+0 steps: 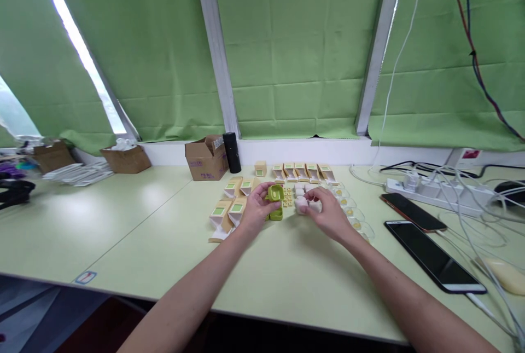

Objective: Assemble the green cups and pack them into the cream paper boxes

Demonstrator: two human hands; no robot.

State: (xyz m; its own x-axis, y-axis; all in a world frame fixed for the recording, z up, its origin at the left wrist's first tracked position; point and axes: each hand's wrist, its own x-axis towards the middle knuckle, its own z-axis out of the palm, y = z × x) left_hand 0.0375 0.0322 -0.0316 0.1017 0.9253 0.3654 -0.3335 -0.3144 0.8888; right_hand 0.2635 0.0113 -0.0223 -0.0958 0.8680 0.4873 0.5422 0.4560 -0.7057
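Note:
My left hand grips a small olive-green hinged case, its lid swung open and the hollow inside showing. To its right, my right hand pinches a white rounded piece between thumb and fingers, a little apart from the case. Several small yellow pieces lie in rows between the two hands. More white pieces sit just behind my right hand, partly hidden by it. Beside that hand runs a column of clear plastic pieces with yellow centres.
Opened small cartons stand left of my hands, with another row behind. A cardboard box and a black cylinder are at the back. Two phones, cables and a power strip occupy the right side.

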